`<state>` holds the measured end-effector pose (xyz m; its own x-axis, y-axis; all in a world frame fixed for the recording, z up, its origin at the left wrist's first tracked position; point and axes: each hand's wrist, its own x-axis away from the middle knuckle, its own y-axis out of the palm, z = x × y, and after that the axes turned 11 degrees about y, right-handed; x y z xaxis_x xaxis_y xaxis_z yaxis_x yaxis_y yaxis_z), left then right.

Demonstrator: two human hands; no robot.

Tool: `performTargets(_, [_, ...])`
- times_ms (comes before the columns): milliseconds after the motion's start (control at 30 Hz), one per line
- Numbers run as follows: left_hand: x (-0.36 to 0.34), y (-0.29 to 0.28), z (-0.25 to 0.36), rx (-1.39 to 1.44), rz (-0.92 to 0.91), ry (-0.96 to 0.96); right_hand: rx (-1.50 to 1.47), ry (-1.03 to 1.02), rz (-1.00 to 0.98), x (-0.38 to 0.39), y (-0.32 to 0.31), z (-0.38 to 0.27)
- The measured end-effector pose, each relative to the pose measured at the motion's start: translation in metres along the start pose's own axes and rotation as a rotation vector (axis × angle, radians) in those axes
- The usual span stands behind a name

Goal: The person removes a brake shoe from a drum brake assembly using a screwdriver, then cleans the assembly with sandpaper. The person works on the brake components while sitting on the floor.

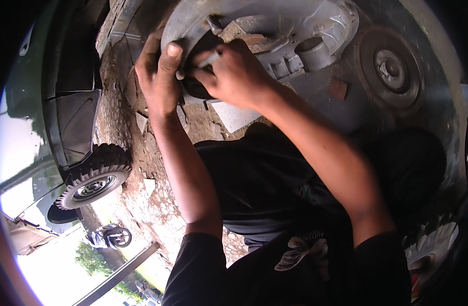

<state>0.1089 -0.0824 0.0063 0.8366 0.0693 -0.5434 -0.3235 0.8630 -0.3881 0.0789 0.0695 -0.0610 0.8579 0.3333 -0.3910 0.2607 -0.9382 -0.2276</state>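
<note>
A large grey curved metal casing (185,23) stands at the top of the head view, its rim toward me. My left hand (161,81) grips that rim, thumb on the near face and fingers wrapped round the outer side. Beside it, my right hand (239,74) is closed on a small pale grey piece (209,59), held at the dark opening inside the casing. The fingers hide most of this piece, so its kind cannot be made out. Slight blur covers the right fingertips.
To the right lie a cast metal housing (333,23) with a round collar (311,48), a round metal disc (366,74) and a reddish-brown scrap (338,88). A white sheet (234,117) rests on the dirt floor. At left are a dark vehicle's wheel (94,187) and a motorcycle (111,236).
</note>
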Motion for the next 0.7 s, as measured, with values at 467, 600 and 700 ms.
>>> performTargets(467, [-0.010, -0.006, -0.010, -0.004, -0.036, 0.019, -0.767, 0.481, -0.138, 0.044, -0.026, 0.038])
performTargets(600, [-0.012, -0.002, -0.013, 0.008, -0.015, 0.070, -0.955, 0.549, -0.059, 0.044, -0.017, 0.035])
performTargets(700, [-0.007, -0.005, -0.012, 0.062, -0.040, 0.020, -0.948, 0.590, -0.042, 0.047, -0.008, 0.037])
